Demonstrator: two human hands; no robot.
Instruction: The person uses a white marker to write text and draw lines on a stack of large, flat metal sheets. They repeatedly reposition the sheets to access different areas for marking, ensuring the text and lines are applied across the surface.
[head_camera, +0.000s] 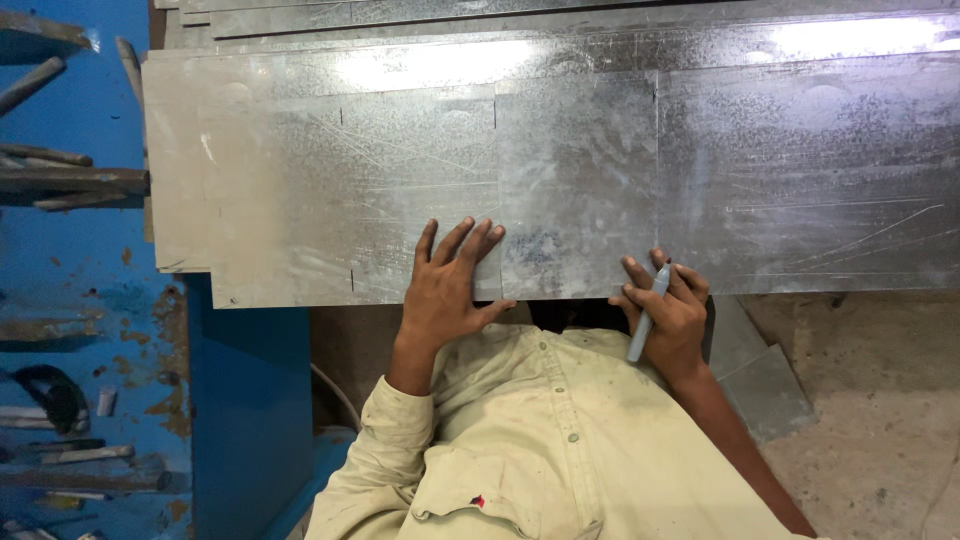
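Galvanised sheet (600, 170), topmost of a stack of at least three, lies flat on the desk: stiff, slick, probably sharp-edged, best taken by its near edge. Left hand (447, 285) presses flat on it, fingers spread, holding nothing. Right hand (668, 315) closes around one grey marker (647, 312).

A blue metal rack (60, 300), rust-spotted, stands at the left, with metal rods (70, 180) and small tools (85, 455) lying on its shelves. At the near right, a grey metal offcut (765, 385) lies on the dusty concrete floor (880, 420).
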